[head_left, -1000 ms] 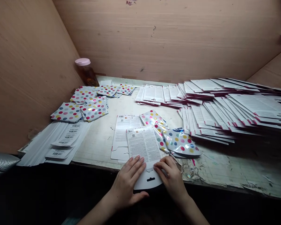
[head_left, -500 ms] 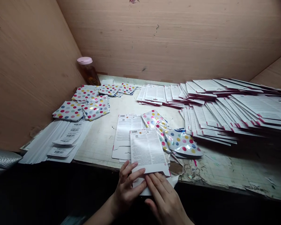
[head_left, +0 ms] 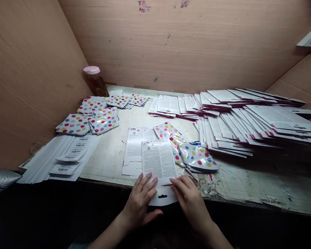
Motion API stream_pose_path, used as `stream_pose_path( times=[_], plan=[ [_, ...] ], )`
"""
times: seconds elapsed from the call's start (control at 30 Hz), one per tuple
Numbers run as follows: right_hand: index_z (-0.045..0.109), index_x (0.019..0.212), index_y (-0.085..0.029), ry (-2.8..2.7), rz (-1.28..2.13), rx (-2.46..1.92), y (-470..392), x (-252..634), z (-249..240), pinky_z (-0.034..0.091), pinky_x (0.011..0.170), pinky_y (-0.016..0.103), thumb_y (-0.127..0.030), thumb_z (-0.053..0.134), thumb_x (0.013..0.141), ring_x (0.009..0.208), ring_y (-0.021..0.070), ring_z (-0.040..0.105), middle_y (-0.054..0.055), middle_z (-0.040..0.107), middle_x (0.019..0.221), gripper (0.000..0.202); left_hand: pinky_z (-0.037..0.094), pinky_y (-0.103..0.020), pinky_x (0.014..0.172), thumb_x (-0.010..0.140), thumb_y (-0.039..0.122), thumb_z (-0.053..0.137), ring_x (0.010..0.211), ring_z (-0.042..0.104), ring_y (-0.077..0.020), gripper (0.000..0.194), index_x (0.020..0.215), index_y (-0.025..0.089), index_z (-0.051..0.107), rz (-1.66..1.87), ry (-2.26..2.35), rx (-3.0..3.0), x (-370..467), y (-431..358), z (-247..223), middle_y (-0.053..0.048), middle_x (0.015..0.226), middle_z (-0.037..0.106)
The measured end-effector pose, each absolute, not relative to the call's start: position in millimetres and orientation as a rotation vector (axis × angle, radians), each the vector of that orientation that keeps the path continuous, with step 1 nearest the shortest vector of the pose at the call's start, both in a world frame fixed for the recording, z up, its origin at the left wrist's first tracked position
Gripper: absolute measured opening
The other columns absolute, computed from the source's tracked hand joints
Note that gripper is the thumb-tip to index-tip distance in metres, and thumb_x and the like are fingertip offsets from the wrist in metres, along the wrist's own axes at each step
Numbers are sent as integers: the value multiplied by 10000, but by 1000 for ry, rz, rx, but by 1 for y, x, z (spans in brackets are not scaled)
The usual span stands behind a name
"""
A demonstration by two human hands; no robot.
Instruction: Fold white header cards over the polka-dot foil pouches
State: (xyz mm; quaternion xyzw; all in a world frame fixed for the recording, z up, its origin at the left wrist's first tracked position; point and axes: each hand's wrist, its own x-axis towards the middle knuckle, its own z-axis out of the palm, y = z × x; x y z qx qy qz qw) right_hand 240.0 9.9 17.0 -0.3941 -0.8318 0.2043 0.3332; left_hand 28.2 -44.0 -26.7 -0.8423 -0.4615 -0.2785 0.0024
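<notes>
A printed white card packet (head_left: 159,160) lies at the table's front edge, its flap with a dark hanging slot pointing toward me. My left hand (head_left: 142,199) rests on the packet's lower left, fingers spread and thumb apart. At the lower right edge, my right hand (head_left: 188,197) pinches the packet near the flap's fold. Another white card (head_left: 134,152) lies partly beneath it on the left. Polka-dot sachets (head_left: 198,156) lie just to the right, partly overlapping one another.
Rows of finished-looking white cards (head_left: 248,126) with pink edges cover the right side. More dotted sachets (head_left: 74,123), barcode label sheets (head_left: 76,152) and a pink-lidded bottle (head_left: 95,81) stand or lie at left. Wooden panels (head_left: 171,45) enclose the table.
The flap with the slot now shows below the packet's body. My right hand has moved from the flap's middle to its right edge, and my left hand lies flatter on the card.
</notes>
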Motion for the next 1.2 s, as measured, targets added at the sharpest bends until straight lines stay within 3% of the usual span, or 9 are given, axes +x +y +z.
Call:
stream_pose_path(
  times=[0.07,0.2,0.63,0.8,0.87,0.97,1.03,1.1,1.2],
  plan=[
    [644,936,-204,-2116,509,-1070,20,236,9,528,664,320,-170,477,945,744,192,587,41,575,783,170,322,-609,1099,788,609,627,1378,368,-367,631,1181,130,503,-877,-1480,-2629,29,-45,-26,-195,1313,596],
    [592,810,-208,-2104,522,-1088,25,227,-5,508,677,311,-158,497,935,764,188,570,33,557,784,165,364,-550,1090,834,513,632,1382,369,-340,644,1294,106,440,-856,-1499,-2596,30,-45,-26,-178,1322,594],
    [529,809,-193,-2379,290,-911,-4,228,-11,416,710,351,-131,374,954,749,204,498,45,543,794,221,378,-512,1096,848,523,601,1337,441,-320,767,1407,60,352,-857,-1504,-2589,28,-42,-24,-211,1319,576],
    [559,877,-210,-2636,564,-660,-21,257,17,480,692,283,-165,571,859,794,185,544,37,599,895,51,390,-556,1079,844,411,659,1355,410,-350,477,1223,141,555,-1013,-1320,-2676,14,-42,-26,-194,1303,568],
    [579,1025,-205,-2598,616,-760,-8,260,23,503,753,315,-184,631,828,890,212,556,72,601,1008,205,378,-575,1082,853,323,662,1310,466,-334,364,1174,163,598,-1087,-1251,-2691,11,-41,-25,-151,1195,630],
    [610,1012,-205,-2493,472,-766,16,252,17,507,756,362,-146,532,905,854,216,559,71,611,924,145,462,-487,1021,891,227,605,1059,627,-228,214,1101,204,641,-1248,-1417,-2619,16,-42,-21,-53,948,689],
    [609,922,-198,-2378,488,-813,26,242,8,514,687,320,-144,488,938,769,185,558,45,597,823,134,542,-379,863,908,155,555,872,642,-174,185,1065,202,641,-1358,-1634,-2463,24,-42,-19,-29,840,671],
    [603,926,-181,-2269,502,-921,30,235,-1,527,655,306,-159,494,942,758,179,567,51,588,822,112,551,-328,755,909,98,519,840,627,-168,233,1088,190,635,-1403,-1779,-2308,29,-41,-18,-56,881,665],
    [640,952,-167,-2207,401,-985,25,233,-10,550,723,397,-159,488,947,861,229,586,106,603,927,152,529,-400,886,888,132,564,1079,602,-241,277,1140,207,653,-1232,-1682,-2343,26,-39,-18,-101,1141,669]
  ],
)
